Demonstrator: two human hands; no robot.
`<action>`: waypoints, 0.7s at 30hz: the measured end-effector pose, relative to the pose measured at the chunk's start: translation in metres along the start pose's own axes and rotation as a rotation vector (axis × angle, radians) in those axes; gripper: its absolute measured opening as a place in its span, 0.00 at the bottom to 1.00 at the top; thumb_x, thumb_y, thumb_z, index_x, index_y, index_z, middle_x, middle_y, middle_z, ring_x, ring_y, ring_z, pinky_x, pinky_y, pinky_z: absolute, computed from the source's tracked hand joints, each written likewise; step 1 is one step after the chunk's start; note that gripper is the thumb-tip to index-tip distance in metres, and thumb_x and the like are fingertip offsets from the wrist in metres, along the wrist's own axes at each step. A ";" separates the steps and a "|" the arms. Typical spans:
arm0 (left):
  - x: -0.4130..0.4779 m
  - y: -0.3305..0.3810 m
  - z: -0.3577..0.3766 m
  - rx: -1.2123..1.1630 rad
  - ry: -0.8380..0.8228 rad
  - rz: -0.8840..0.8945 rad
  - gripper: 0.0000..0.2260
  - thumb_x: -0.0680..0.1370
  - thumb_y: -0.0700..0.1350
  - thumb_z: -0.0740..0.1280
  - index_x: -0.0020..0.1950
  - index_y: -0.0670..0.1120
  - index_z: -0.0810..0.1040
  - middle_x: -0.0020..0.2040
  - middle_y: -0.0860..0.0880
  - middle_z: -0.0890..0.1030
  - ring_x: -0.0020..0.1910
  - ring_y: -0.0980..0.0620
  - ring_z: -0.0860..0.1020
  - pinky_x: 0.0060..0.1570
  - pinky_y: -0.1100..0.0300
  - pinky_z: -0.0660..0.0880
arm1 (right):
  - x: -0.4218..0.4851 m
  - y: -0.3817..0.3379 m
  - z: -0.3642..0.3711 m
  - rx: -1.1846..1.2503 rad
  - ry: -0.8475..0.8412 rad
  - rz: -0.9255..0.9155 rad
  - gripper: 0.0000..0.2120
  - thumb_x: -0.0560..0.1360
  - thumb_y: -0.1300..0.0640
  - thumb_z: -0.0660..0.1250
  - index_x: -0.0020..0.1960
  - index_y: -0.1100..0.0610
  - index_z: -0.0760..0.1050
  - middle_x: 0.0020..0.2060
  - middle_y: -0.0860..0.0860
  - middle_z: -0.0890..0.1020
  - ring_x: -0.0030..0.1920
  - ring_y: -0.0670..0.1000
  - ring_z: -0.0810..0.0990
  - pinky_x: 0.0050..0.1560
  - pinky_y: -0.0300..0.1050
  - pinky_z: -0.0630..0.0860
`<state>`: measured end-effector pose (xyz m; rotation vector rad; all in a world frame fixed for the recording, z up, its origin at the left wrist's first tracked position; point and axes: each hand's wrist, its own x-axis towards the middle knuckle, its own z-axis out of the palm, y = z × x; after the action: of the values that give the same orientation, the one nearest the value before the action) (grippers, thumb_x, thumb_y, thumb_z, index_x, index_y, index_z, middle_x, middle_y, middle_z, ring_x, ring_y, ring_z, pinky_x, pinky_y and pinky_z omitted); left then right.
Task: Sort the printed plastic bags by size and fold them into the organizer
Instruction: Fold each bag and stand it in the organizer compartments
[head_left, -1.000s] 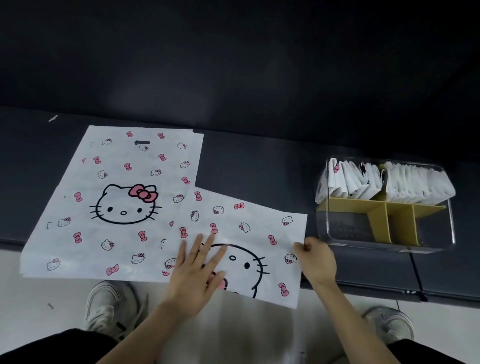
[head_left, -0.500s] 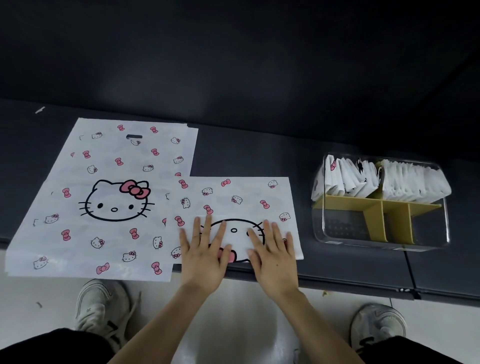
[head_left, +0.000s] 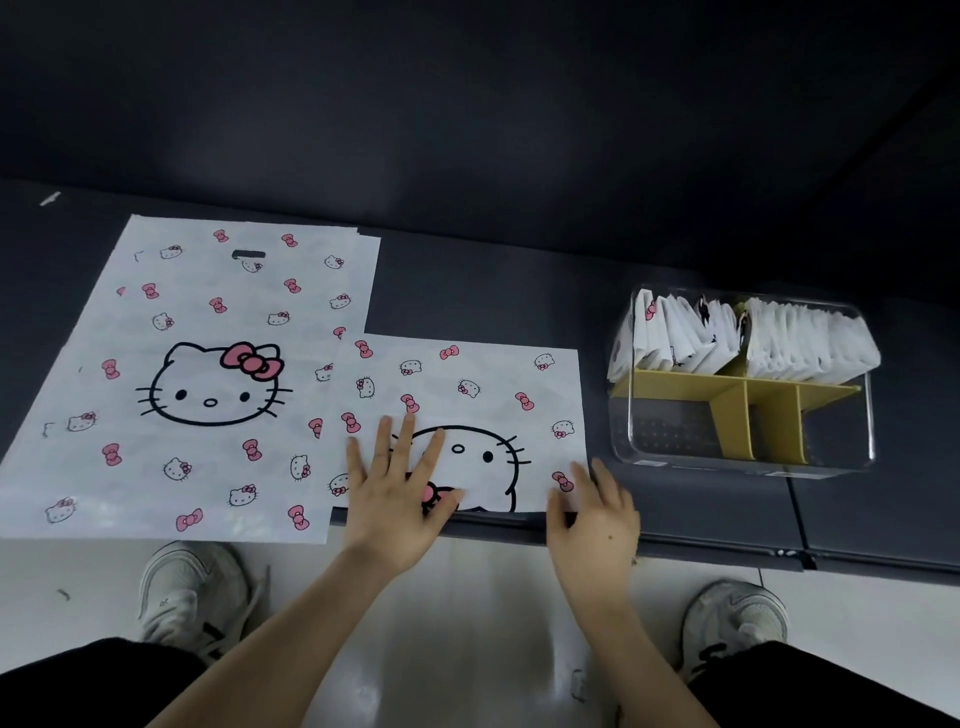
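Small white plastic bag (head_left: 467, 384) printed with cat faces and pink bows lies flat on the dark grey bench top (head_left: 467, 291). Its near edge sits right at the bench lip and its left edge overlaps a larger white bag of the same print (head_left: 208, 389).

The left hand (head_left: 400, 483) presses down on it with fingers straight and spread. The right hand (head_left: 592, 509) rests its loosely extended fingers on the near right corner. I cannot tell whether its thumb tucks under the edge.

**Risks**
- The film looks slick, so a lopsided push could send it off the lip to the floor.
- Dragging it left would likely pull the larger bag along, and part of that bag's near edge already hangs past the bench.
- If the left hand lifts early, I expect a skewed crease, and a crooked packet would fit poorly in the clear plastic organizer (head_left: 665, 431) at the right. Its near compartments, between yellow dividers (head_left: 732, 410), look empty, while the far ones hold folded bags (head_left: 753, 338).

**Orientation**
- The small bag's long axis runs left to right.
- Its big cat face is upside down to the person, with the bow toward the near edge.
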<state>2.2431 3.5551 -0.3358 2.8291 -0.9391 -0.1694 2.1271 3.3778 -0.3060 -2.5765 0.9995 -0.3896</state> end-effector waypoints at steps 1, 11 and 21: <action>0.000 0.000 0.000 0.004 -0.002 0.005 0.31 0.78 0.68 0.43 0.75 0.52 0.60 0.76 0.43 0.59 0.75 0.41 0.53 0.71 0.39 0.43 | 0.003 -0.005 -0.007 0.027 -0.033 0.121 0.18 0.72 0.55 0.68 0.60 0.62 0.77 0.55 0.62 0.79 0.50 0.64 0.77 0.48 0.55 0.76; 0.012 -0.022 -0.012 -0.030 0.017 0.262 0.28 0.79 0.64 0.49 0.74 0.51 0.62 0.75 0.41 0.62 0.74 0.40 0.56 0.70 0.40 0.47 | 0.013 -0.013 -0.039 0.235 -0.498 0.594 0.14 0.69 0.58 0.69 0.30 0.57 0.66 0.26 0.51 0.69 0.29 0.52 0.67 0.30 0.42 0.61; -0.032 0.033 -0.013 -0.667 0.115 0.104 0.16 0.78 0.54 0.60 0.61 0.52 0.79 0.58 0.57 0.80 0.59 0.59 0.74 0.64 0.73 0.58 | 0.010 -0.055 -0.079 1.075 -0.610 0.785 0.06 0.74 0.67 0.68 0.39 0.62 0.74 0.26 0.55 0.79 0.24 0.50 0.78 0.24 0.38 0.74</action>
<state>2.2006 3.5494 -0.3148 2.1515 -0.8095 -0.2489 2.1374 3.3918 -0.2105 -1.1091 1.0417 0.0888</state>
